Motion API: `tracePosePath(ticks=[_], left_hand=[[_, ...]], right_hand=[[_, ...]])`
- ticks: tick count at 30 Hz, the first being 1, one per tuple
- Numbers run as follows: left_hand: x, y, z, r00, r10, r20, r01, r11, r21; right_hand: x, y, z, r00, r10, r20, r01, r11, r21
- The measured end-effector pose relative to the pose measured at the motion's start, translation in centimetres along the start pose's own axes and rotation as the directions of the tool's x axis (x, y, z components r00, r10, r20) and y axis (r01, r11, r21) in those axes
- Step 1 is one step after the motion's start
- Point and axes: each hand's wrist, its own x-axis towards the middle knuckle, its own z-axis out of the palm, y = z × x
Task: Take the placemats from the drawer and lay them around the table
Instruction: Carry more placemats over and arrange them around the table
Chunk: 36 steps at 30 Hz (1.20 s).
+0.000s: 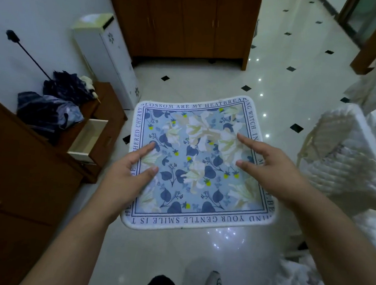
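Note:
A square placemat [192,165] with blue leaves, white flowers and a lettered white border hangs flat above the tiled floor in front of me. My left hand [123,177] holds its left edge, with two digits on top and the rest hidden beneath. At the right edge my right hand [275,169] holds it the same way. To the left, the white-lined drawer [88,134] of a brown cabinet stands pulled out; what its inside holds is not visible from here.
Dark blue cloth [50,109] lies piled on the brown cabinet [11,173] at left. A white floor unit [112,57] stands by the wall, a wooden sideboard [185,23] behind it. Chairs with white quilted covers [338,158] crowd the right side. My shoe [214,284] is below.

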Motion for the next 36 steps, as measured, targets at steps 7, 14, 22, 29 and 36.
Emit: tracePosePath(ticks=[7,14,22,29,36], left_hand=[[13.8,2.1,0.0,0.997,0.040,0.067,-0.043,0.998,0.041],[31.0,4.1,1.4,0.948,0.124,0.295,-0.144,0.988,0.048],[46.2,9.1,6.6,0.838,0.152,0.524,-0.232,0.969,0.090],[57.1,12.5,16.5,0.734,0.145,0.663,-0.263,0.962,0.080],[66.7,17.3,26.6,0.712,0.112,0.693,-0.248,0.964,0.098]], right_hand=[[11.0,-1.5,-1.2,0.997,0.031,-0.074,-0.030,1.000,0.009],[21.2,-2.0,-2.9,0.955,0.107,-0.278,-0.103,0.994,0.028],[28.8,-2.0,-5.7,0.849,0.233,-0.474,-0.155,0.968,0.199],[35.3,1.4,-12.4,0.744,0.298,-0.598,-0.163,0.949,0.269],[44.1,3.3,-22.4,0.717,0.314,-0.623,-0.199,0.948,0.250]])
